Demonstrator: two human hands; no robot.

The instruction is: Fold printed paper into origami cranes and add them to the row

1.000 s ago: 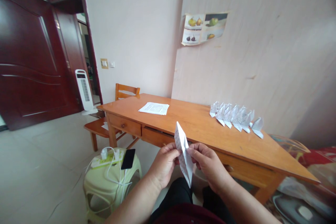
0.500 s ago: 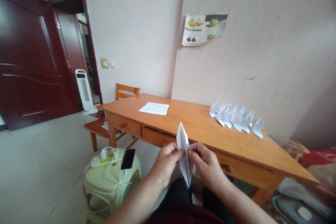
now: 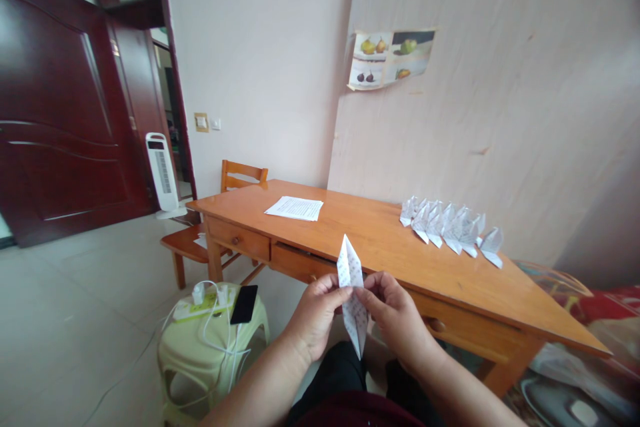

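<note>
Between my two hands is a folded sheet of printed paper, long and narrow with pointed ends and a crease down its length. My left hand pinches its left edge at mid-length, thumb on the near face. On the opposite edge my right hand grips with thumb and bent forefinger. The paper stands nearly upright in front of the table edge, above my lap. Several folded paper figures stand in rows at the table's right end. A stack of printed sheets lies flat toward its left end.
The wooden table has drawers along its front, the middle one slightly pulled out. Left of me, a green plastic stool holds a power strip, cables and a black phone. A chair stands behind the table's left end.
The folded paper has turned so that its creased front face shows more broadly toward me. Both hands keep hold of it in nearly the same place.
</note>
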